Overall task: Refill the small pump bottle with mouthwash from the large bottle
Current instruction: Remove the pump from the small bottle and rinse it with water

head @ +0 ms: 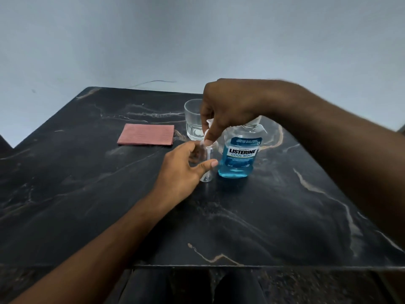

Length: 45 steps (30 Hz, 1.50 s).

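Note:
A small clear pump bottle (207, 172) stands upright on the black marble table (285, 216), just left of the large mouthwash bottle (238, 156), which holds blue liquid and has a blue label. My left hand (184, 167) wraps around the small bottle's body, thumb across its front. My right hand (223, 110) comes from above and pinches the white pump top at the bottle's neck. The large bottle's cap is partly hidden behind my right wrist.
A clear drinking glass (192, 119) stands behind the small bottle. A folded pink cloth (146, 134) lies to the left of the glass. The table's front edge runs just above my legs. A pale wall is behind.

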Each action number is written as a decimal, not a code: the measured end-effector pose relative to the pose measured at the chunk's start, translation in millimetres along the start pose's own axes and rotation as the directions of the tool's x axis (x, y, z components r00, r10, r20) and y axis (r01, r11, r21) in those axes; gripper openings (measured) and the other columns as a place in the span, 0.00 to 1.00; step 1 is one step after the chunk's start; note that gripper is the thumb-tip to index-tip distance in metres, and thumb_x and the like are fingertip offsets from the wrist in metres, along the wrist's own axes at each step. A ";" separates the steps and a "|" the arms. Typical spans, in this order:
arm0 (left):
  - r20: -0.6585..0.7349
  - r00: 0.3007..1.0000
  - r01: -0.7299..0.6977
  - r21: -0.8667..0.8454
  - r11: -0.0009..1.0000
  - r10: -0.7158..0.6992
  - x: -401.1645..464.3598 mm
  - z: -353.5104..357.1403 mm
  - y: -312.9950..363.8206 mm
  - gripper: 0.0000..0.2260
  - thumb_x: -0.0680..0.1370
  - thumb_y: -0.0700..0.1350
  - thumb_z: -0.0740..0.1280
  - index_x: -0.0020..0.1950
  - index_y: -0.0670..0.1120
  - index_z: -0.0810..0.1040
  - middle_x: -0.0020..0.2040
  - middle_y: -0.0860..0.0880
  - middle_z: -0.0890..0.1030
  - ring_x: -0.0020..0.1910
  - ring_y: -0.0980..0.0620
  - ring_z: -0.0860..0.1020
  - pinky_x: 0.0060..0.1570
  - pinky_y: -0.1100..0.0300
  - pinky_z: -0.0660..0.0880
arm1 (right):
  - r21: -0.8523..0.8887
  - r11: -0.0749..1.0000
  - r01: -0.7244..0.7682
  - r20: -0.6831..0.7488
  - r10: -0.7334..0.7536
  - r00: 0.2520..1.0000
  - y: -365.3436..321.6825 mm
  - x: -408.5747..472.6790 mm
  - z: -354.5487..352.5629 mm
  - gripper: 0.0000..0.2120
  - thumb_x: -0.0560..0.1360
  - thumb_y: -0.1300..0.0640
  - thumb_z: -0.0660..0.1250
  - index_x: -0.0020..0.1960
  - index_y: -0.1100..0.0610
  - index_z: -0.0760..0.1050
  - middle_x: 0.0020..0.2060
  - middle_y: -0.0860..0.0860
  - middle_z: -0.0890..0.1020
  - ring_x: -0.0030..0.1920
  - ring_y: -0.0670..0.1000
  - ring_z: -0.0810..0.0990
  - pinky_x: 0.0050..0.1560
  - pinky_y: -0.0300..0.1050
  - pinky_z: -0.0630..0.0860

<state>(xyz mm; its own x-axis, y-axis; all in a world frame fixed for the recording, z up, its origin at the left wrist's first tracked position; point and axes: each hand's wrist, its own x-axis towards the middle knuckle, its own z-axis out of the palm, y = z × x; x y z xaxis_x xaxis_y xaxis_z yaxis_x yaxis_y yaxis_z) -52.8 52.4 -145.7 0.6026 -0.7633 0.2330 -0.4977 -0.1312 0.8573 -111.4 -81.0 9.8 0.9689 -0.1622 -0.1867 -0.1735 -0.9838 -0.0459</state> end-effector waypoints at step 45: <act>-0.046 0.999 -0.024 -0.070 0.997 0.021 1.5 5.4 -12.2 0.13 0.74 0.50 0.77 0.56 0.50 0.82 0.50 0.54 0.84 0.50 0.59 0.82 0.50 0.64 0.79 | -0.235 0.971 -0.035 -0.088 0.014 0.996 -1.3 4.8 12.0 0.22 0.71 0.37 0.72 0.31 0.48 0.66 0.27 0.43 0.73 0.35 0.41 0.66 0.54 0.52 0.61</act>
<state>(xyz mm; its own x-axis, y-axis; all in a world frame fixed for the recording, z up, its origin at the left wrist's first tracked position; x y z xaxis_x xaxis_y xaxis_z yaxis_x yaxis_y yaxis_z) -49.2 49.4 -158.3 0.6198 -0.7362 0.2717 -0.4676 -0.0684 0.8813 -108.7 -79.5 -2.8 0.9782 -0.1821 -0.1000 -0.1605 -0.9680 0.1928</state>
